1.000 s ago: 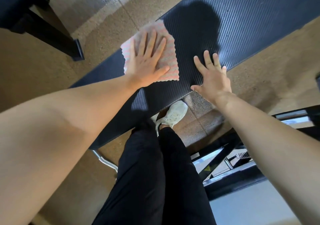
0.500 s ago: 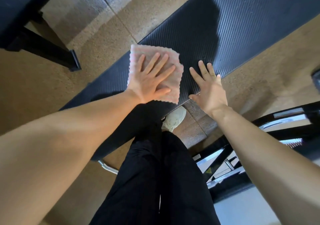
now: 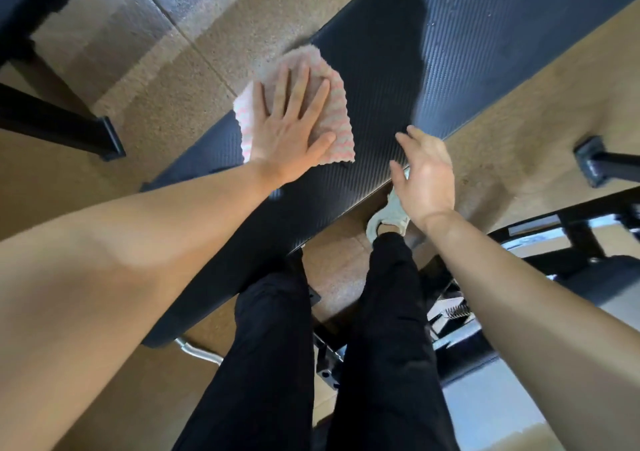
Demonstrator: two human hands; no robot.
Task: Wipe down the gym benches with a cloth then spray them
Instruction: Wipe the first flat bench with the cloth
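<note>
Left hand (image 3: 289, 128) lies flat and spread on the pink cloth (image 3: 332, 104), fingers splayed wide, pressing it onto the black ribbed pad of the bench (image 3: 485, 52) near the pad's far edge, where one corner of the cloth hangs out over the floor (image 3: 180, 69). Right hand (image 3: 424, 176) is open and empty, fingers loosely apart, held above the near edge of the bench; I cannot tell whether it touches the pad at all. From where I stand the wiping looks only partly done, since a long run of pad stretches off to the right of the cloth. To do it well, I would keep the whole palm weighted so the cloth does not bunch, pull that loose corner back onto the pad, and work along the ribs in overlapping passes from edge to edge. No spray bottle is in sight, so that part looks yet to come.
</note>
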